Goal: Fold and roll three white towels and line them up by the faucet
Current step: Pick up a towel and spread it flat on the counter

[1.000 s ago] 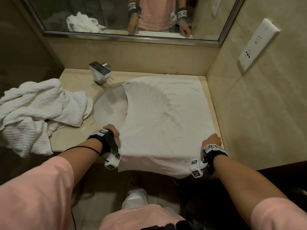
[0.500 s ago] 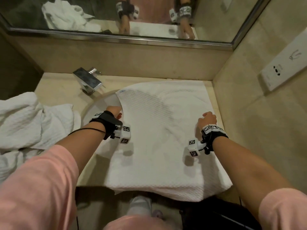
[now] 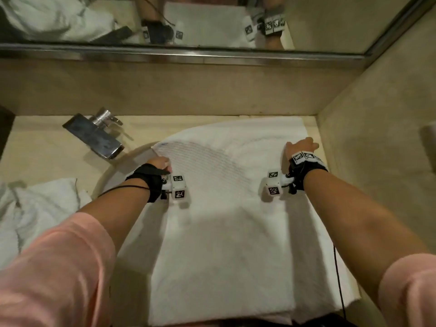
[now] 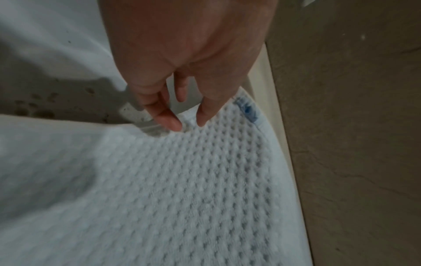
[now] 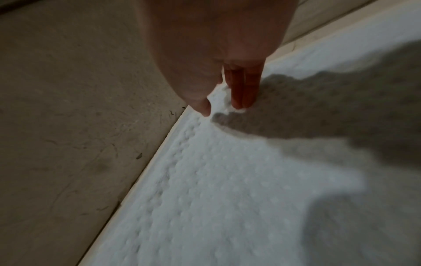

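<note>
A white waffle-weave towel (image 3: 224,232) lies over the right part of the counter and over the sink, doubled over on itself, its fold at the front edge. My left hand (image 3: 160,162) pinches the upper layer's left edge near a corner with a blue tag (image 4: 248,111); thumb and forefinger (image 4: 168,120) meet on the cloth (image 4: 182,180). My right hand (image 3: 300,146) pinches the right edge beside the side wall, fingertips (image 5: 239,104) down on the towel (image 5: 227,180). The chrome faucet (image 3: 94,135) stands at the back left.
More white towels (image 3: 42,208) lie crumpled at the left of the counter (image 3: 42,149). The sink rim (image 3: 122,171) shows left of the towel. A mirror (image 3: 212,20) runs along the back wall; the tiled side wall (image 3: 377,161) closes in on the right.
Both hands have carried the towel's near edge away from me, from the counter's front towards the back wall, laying it over the far half. My head has tilted down.
</note>
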A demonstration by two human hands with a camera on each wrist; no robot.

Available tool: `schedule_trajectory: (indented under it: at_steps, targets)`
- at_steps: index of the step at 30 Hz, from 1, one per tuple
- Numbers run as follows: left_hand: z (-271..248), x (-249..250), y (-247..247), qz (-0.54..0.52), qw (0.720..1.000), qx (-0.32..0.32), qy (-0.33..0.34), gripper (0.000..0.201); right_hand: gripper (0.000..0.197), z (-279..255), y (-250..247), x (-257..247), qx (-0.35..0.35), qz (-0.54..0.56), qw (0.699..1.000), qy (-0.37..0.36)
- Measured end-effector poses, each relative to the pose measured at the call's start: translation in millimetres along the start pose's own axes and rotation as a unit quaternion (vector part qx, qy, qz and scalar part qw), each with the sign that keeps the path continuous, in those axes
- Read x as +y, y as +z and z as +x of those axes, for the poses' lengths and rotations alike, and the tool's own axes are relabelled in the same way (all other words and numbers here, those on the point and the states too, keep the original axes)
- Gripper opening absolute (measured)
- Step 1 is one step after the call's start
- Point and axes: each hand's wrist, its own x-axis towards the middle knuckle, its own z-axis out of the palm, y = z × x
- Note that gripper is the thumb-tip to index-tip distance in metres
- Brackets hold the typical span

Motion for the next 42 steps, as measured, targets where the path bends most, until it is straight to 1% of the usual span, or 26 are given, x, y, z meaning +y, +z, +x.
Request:
schedule_trajectory:
  at_steps: [1,4,5,6,7,9,10,11,13,14,15,16,17,18,20,24,26,28,31,34,38,40,41,42]
  targets:
    - [5.4,1.9,2.0,0.019,1.000,-0.010,0.006,0.023,0.055,3.7,1.0,-1.7,0.004,0.001,1.000,0.006]
    - [8.9,0.9,3.1,-0.104,0.994,0.005,-0.021,0.026,0.053,10.1,-0.5,-6.2,0.006,0.008,0.999,0.040]
    - [12.1,-0.6,3.9,-0.123,0.992,0.006,-0.038,0.038,0.053,12.3,-0.9,-6.6,0.008,0.025,0.998,0.052]
    - [15.7,-0.8,7.7,-0.141,0.989,-0.008,-0.047,0.045,0.054,14.5,-1.6,-6.6,0.015,0.048,0.997,0.059]
    - [16.7,1.1,8.7,-0.152,0.987,-0.003,-0.047,0.045,0.054,17.1,-2.5,-6.6,0.025,0.065,0.996,0.059]
    - [24.1,-0.8,8.0,-0.159,0.986,0.024,-0.038,0.036,0.055,22.5,-4.0,-5.6,0.040,0.069,0.995,0.056]
    - [27.7,-2.3,9.7,-0.178,0.982,0.039,-0.044,0.033,0.055,24.9,-4.9,-5.1,0.037,0.063,0.996,0.057]
    - [25.9,-2.4,9.6,-0.201,0.978,0.038,-0.042,0.032,0.056,26.5,-5.5,-4.9,0.030,0.053,0.996,0.059]
    - [21.9,-1.0,11.6,-0.231,0.970,0.057,-0.050,0.022,0.058,27.9,-7.0,-5.7,0.021,0.034,0.997,0.070]
    - [18.1,-0.5,13.3,-0.232,0.968,0.086,-0.050,0.022,0.058,27.5,-7.7,-6.1,0.019,0.032,0.996,0.077]
    - [13.5,-0.7,14.7,-0.205,0.970,0.127,-0.031,0.031,0.057,28.2,-7.2,-6.7,0.017,0.036,0.996,0.080]
    - [10.8,-0.2,16.5,-0.155,0.971,0.182,0.002,0.039,0.054,29.8,-5.6,-6.6,0.016,0.040,0.996,0.073]
    - [6.0,0.3,17.8,-0.116,0.966,0.228,0.046,0.042,0.050,30.0,-4.1,-6.4,0.012,0.042,0.997,0.063]
    - [-2.7,1.6,20.9,-0.103,0.957,0.259,0.088,0.042,0.045,30.6,-2.6,-5.3,0.013,0.043,0.998,0.052]
    - [-14.3,4.1,26.2,-0.099,0.936,0.300,0.156,0.040,0.038,29.5,-0.5,-1.8,0.039,0.070,0.996,0.036]
    - [-33.9,25.6,30.3,-0.110,0.895,0.350,0.252,0.033,0.021,20.3,-4.5,3.4,0.107,0.172,0.979,0.005]
    - [-40.9,41.9,28.3,-0.111,0.882,0.364,0.276,0.034,0.015,17.1,-10.3,3.5,0.129,0.219,0.967,0.002]
    - [-47.4,56.1,26.9,-0.111,0.876,0.379,0.277,0.036,0.015,18.0,-16.5,5.3,0.150,0.253,0.956,-0.006]
    - [-51.3,68.5,26.9,-0.108,0.876,0.391,0.260,0.037,0.014,19.7,-25.1,10.9,0.177,0.284,0.942,-0.027]
    - [-48.5,78.1,28.2,-0.092,0.886,0.377,0.254,0.038,0.012,23.2,-31.4,14.5,0.185,0.315,0.930,-0.037]
    - [-30.8,86.1,27.6,-0.057,0.901,0.360,0.234,0.040,0.004,34.6,-27.6,12.9,0.169,0.321,0.932,-0.012]
    - [-21.9,86.1,26.4,-0.037,0.916,0.349,0.194,0.038,0.029,46.9,-19.0,15.7,0.143,0.318,0.937,0.013]
    - [-18.1,85.0,25.7,-0.027,0.924,0.342,0.168,0.035,0.037,49.7,-16.2,18.8,0.128,0.312,0.941,0.027]
    - [-15.2,84.0,24.6,-0.026,0.930,0.337,0.146,0.033,0.040,59.0,-8.8,25.6,0.117,0.308,0.944,0.030]
